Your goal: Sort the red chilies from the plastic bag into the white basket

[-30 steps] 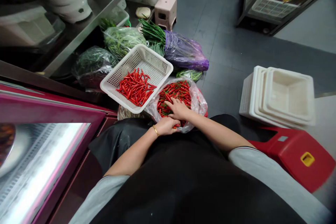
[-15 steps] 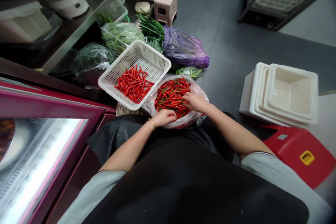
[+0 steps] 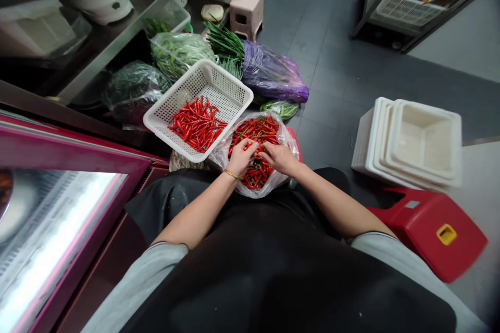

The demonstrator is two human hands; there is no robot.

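My left hand [image 3: 241, 158], with a gold bangle at the wrist, is closed in a pinch on a red chili pepper [image 3: 249, 146]. Facing it, my right hand [image 3: 279, 158] has its fingertips pinched at the same pepper, close to the left fingers; the exact grip is partly hidden. Both hands are over a clear plastic bag [image 3: 262, 192] full of red chilies with green stems [image 3: 258, 127]. Left of the bag, a white perforated basket [image 3: 234, 94] holds a heap of red chilies [image 3: 198, 124] that show no green stems.
Bagged greens [image 3: 182, 52] and chives in a purple bag [image 3: 273, 70] lie beyond the basket. A pink stool [image 3: 247, 8] stands farther back. To the right are stacked white baskets [image 3: 425, 138] and a red plastic stool [image 3: 441, 234]. A lit display cabinet [image 3: 58, 218] is at left.
My left hand has moved up from the bag's near edge, and my right hand has come left and slightly down. They now meet over the bag's middle, at a chili pepper.
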